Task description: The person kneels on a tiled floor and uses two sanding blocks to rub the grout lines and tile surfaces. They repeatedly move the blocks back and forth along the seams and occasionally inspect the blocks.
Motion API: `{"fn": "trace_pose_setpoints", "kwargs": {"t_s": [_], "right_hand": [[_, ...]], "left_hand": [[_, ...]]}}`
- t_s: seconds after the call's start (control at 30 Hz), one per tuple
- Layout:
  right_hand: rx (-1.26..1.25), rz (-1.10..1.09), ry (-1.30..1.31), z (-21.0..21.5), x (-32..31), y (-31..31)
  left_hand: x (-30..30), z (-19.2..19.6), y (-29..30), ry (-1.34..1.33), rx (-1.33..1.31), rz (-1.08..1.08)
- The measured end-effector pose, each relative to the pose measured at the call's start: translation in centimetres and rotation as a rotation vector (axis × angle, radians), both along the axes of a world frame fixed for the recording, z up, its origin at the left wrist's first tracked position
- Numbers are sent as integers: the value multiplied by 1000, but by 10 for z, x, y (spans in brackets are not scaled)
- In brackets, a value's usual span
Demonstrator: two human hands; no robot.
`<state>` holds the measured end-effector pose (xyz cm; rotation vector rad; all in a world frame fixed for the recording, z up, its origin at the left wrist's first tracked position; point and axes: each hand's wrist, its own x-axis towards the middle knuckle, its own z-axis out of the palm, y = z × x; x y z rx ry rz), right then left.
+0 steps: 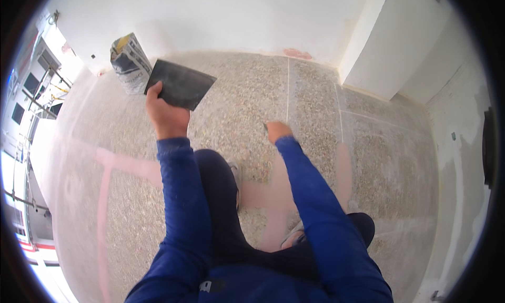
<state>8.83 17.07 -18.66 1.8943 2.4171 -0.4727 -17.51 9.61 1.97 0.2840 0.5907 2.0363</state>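
Note:
My left hand [167, 116] grips a dark grey, rectangular plate [184, 86] like a plasterer's hawk, the thumb lying over its near left edge. The plate is held up above the floor, tilted, and bare on the face I see. Lower and to the right, my right hand [278, 131] is closed over the floor, its back toward me. A small dark tip [266, 127] shows at its fingers; the rest of that thing is hidden, so its kind cannot be told. Pale pink filler strips [253, 194] run across the speckled floor [236, 100] between my feet.
An opened paper sack [130, 66] stands by the far wall [210, 24], just beyond the plate. A white pillar [371, 50] juts out at the far right. Along the left is an opening [31, 129] with scaffold poles outside. A patched wall [457, 161] rises at right.

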Motion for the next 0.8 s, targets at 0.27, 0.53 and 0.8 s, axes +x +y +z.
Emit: {"fn": "trace_pose_setpoints", "kwargs": {"t_s": [0.27, 0.53, 0.8], "right_hand": [[-43, -48, 131, 28, 188, 8], [68, -436, 1207, 125, 278, -61], [252, -379, 1042, 57, 392, -82]], "left_hand": [[7, -1, -3, 61, 339, -316], [41, 9, -6, 94, 471, -527], [47, -2, -4, 381, 282, -513]]}}
